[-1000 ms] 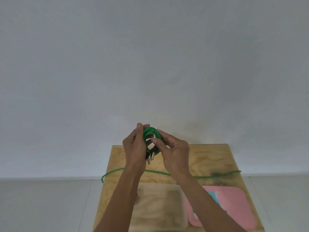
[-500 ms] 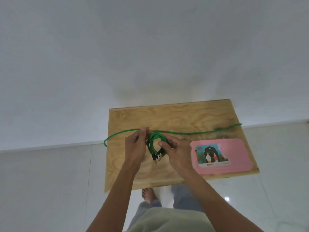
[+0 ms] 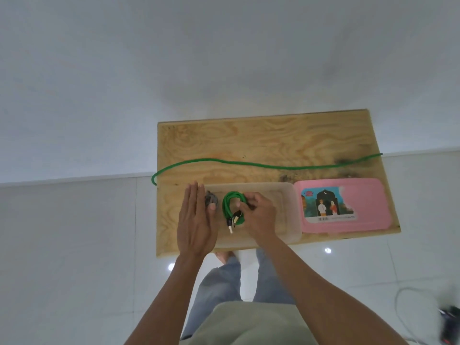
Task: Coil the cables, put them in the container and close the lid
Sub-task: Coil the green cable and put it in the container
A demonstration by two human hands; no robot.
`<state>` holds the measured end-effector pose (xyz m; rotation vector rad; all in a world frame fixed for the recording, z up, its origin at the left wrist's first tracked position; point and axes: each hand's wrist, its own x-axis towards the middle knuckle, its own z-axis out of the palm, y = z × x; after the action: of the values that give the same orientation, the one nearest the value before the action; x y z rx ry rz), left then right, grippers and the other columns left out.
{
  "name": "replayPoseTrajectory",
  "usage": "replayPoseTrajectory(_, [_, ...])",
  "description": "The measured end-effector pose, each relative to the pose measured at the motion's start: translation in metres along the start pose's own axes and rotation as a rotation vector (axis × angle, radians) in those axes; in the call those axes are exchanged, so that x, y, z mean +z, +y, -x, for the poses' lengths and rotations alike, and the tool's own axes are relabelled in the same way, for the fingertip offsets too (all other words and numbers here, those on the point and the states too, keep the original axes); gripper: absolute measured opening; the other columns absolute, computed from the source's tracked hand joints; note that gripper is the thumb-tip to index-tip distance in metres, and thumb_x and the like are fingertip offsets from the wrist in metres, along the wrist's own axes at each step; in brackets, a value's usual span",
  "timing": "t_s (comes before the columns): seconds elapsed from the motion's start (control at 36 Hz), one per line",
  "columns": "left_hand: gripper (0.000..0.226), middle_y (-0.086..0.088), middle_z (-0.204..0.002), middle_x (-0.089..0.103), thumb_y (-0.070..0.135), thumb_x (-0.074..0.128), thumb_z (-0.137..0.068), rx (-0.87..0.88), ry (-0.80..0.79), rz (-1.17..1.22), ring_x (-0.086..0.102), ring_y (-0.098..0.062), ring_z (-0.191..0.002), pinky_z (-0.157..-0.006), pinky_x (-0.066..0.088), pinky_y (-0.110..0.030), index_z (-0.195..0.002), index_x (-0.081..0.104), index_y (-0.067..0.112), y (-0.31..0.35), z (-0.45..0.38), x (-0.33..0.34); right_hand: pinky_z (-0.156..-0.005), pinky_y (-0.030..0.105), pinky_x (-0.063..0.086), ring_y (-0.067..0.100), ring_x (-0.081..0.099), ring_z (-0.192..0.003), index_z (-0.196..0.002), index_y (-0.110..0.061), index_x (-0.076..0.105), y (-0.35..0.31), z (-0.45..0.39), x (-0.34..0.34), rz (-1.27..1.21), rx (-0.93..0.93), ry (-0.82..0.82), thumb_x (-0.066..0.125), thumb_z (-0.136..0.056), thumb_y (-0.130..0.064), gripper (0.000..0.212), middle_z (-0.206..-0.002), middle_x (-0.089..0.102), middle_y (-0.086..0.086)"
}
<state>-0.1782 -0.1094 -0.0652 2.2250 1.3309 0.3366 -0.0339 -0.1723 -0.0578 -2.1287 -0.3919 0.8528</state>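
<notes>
A coiled green cable (image 3: 230, 207) with its plugs hanging down sits over the clear plastic container (image 3: 290, 210) on the wooden table. My right hand (image 3: 258, 215) grips the coil from the right side, inside the container. My left hand (image 3: 196, 220) is flat, fingers straight, over the container's left end and lets go of the coil. A dark grey coiled cable (image 3: 211, 198) lies in the container just beside the left hand. A second green cable (image 3: 261, 165) stretches uncoiled across the table behind the container. The pink lid (image 3: 343, 204) lies to the right of the container.
The wooden table (image 3: 249, 140) stands on a white tiled floor against a white wall. My legs and a foot show below the table's near edge. A white cord and a dark object (image 3: 448, 319) lie on the floor at the lower right.
The view tilted down. My hands carried the green coil down into the container. My left hand released it and opened flat.
</notes>
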Motion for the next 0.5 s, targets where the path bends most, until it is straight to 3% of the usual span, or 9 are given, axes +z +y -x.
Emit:
replayPoseTrajectory(0.14, [0.055, -0.009, -0.164, 0.026, 0.033, 0.031, -0.106, 0.003, -0.007, -0.004, 0.015, -0.02, -0.154, -0.123, 0.018, -0.033, -0.155, 0.031, 0.006, -0.001, 0.002, 0.002, -0.083, 0.034, 0.054, 0.02, 0.067, -0.088, -0.099, -0.012, 0.072, 0.002, -0.003, 0.011, 0.068, 0.067, 0.063, 0.076, -0.084, -0.013, 0.015, -0.086, 0.069, -0.001])
replayPoseTrajectory(0.25, [0.056, -0.01, -0.163, 0.029, 0.035, 0.028, -0.106, -0.002, 0.007, -0.001, 0.018, -0.021, -0.154, -0.123, 0.022, -0.036, -0.153, 0.033, 0.005, 0.0, 0.001, 0.002, -0.076, 0.023, 0.048, 0.016, 0.067, -0.086, -0.101, -0.01, 0.073, -0.002, -0.003, 0.018, 0.099, 0.061, 0.063, 0.075, -0.085, -0.014, 0.016, -0.094, 0.074, 0.003])
replayPoseTrajectory(0.39, [0.056, -0.011, -0.162, 0.031, 0.033, 0.029, -0.105, -0.01, 0.018, -0.002, 0.019, -0.023, -0.153, -0.122, 0.024, -0.038, -0.152, 0.036, 0.003, 0.001, 0.002, 0.003, -0.089, 0.04, 0.054, 0.021, 0.068, -0.09, -0.098, -0.012, 0.073, -0.003, -0.002, 0.026, 0.059, 0.1, 0.073, 0.078, -0.084, -0.02, 0.017, -0.092, 0.074, 0.002])
replayPoseTrajectory(0.5, [0.055, -0.01, -0.163, 0.03, 0.032, 0.03, -0.105, -0.007, 0.025, -0.009, 0.019, -0.022, -0.154, -0.123, 0.022, -0.036, -0.152, 0.035, 0.003, 0.001, 0.002, 0.004, -0.089, 0.037, 0.054, 0.02, 0.068, -0.089, -0.098, -0.011, 0.073, -0.003, 0.0, 0.027, 0.018, 0.12, 0.069, 0.08, -0.082, -0.025, 0.023, -0.092, 0.074, 0.001])
